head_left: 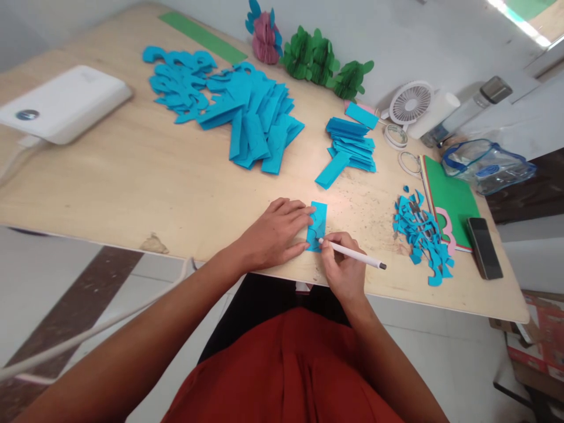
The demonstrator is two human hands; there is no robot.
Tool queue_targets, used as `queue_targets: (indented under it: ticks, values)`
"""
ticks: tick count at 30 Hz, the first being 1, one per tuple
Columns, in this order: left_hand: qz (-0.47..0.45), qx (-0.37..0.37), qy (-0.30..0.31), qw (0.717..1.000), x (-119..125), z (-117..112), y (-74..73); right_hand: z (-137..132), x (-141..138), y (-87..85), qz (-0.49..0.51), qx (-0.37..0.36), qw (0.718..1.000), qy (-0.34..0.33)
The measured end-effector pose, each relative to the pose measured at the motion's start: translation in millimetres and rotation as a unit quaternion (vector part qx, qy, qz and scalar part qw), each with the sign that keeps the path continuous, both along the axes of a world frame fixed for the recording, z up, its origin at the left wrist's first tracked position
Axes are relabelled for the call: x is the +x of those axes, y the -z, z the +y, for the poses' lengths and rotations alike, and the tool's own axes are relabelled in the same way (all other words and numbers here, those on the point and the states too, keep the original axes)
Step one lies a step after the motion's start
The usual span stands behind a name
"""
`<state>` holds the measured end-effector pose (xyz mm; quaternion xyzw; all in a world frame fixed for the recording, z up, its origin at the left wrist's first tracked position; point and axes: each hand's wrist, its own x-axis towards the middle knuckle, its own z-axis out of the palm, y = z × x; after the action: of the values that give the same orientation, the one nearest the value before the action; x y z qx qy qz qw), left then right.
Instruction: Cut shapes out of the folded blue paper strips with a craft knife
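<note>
A small blue paper rectangle (320, 216) lies on the wooden table near its front edge, with a dark curved line drawn on it. My left hand (284, 232) rests flat with fingers spread, its fingertips on the paper's left side. My right hand (346, 264) grips a white pen (359, 255), and the pen's tip touches the lower part of the paper. Beyond the paper is a stack of folded blue paper strips (350, 147). Farther left lies a large heap of folded blue paper pieces (259, 117), beside curved blue cutouts (178, 82).
Blue scraps (423, 232) lie at right near a green paper pad (453, 194), a pink cutout (446, 229) and a phone (484, 248). A fan (412, 103), tape rolls (395, 136) and a clear pouch (489, 167) stand behind. A white power bank (66, 103) is at left.
</note>
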<state>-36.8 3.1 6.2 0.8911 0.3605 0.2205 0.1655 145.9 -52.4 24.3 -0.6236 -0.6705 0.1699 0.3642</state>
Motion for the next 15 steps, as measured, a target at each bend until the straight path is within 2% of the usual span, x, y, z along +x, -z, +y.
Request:
queue_targets:
  ticks: [15]
  values:
    - [-0.002, 0.001, -0.001, 1.000, 0.2, 0.3, 0.2, 0.3, 0.1, -0.5, 0.003, 0.000, 1.000, -0.011]
